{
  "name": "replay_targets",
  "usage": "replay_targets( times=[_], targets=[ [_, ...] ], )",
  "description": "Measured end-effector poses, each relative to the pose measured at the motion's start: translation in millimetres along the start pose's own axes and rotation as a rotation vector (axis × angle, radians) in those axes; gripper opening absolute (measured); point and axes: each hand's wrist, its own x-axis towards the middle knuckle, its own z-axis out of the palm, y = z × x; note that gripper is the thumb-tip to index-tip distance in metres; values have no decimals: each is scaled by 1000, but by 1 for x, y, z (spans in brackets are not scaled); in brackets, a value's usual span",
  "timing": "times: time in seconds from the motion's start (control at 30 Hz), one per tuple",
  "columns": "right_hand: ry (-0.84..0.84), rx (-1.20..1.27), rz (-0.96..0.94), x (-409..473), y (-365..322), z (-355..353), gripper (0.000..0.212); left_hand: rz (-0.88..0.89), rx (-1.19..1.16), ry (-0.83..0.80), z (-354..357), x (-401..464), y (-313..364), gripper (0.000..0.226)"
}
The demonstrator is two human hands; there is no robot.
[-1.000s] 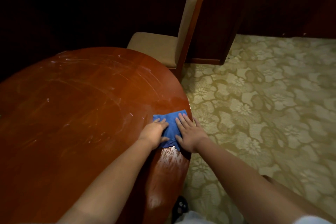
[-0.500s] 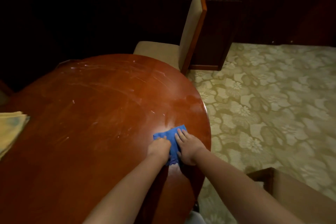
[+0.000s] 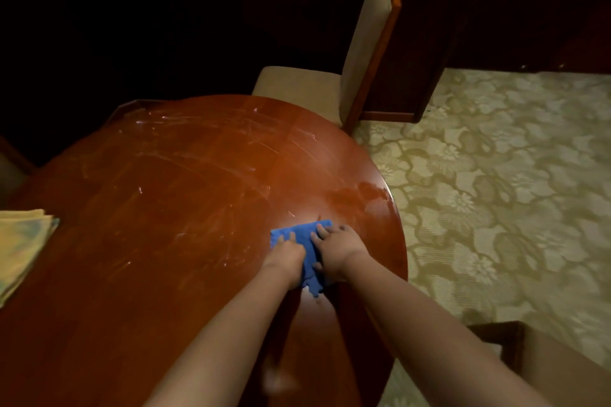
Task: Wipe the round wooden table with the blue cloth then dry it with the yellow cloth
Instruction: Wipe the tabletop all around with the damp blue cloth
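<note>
The round wooden table point(image 3: 172, 208) fills the left and middle of the view, its reddish top streaked with wet smears. A small blue cloth point(image 3: 309, 248) lies flat on it near the right edge. My left hand point(image 3: 286, 254) presses on the cloth's left part and my right hand point(image 3: 337, 249) presses on its right part, fingers spread over the fabric. A folded yellow cloth point(image 3: 20, 244) sits on the table at the far left, partly cut off by the frame.
A chair with a beige seat and wooden frame point(image 3: 367, 53) stands behind the table. Another piece of wooden furniture point(image 3: 542, 367) shows at the lower right. Patterned carpet point(image 3: 496, 192) covers the floor to the right. Dark wall panelling lies behind.
Both hands slid the blue cloth away from the table's right edge toward its inner part. The view shifted, bringing the yellow cloth into sight at the left.
</note>
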Motion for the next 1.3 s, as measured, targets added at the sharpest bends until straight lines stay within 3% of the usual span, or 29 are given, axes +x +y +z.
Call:
replay_targets(
  times=[0.33, 0.43, 0.53, 0.67, 0.87, 1.03, 1.3],
  targets=[
    [58, 39, -59, 52, 54, -26, 67, 32, 2, 10, -48, 70, -20, 63],
    [51, 56, -73, 39, 50, -25, 63, 59, -19, 52, -41, 56, -20, 55],
    [13, -29, -116, 18, 42, -24, 45, 130, -21, 30, -21, 28, -11, 48],
    [-59, -90, -120, 11, 37, -25, 35, 180, -58, 13, -7, 15, -12, 52],
    [-36, -26, -106, 29, 55, -32, 60, 177, -118, 44, -37, 54, -24, 45],
    [36, 13, -65, 51, 68, -25, 57, 169, -126, 75, -54, 79, -28, 44],
    [20, 56, -23, -6, 40, -2, 55, 200, -4, 19, -29, 15, 1, 39]
  ],
)
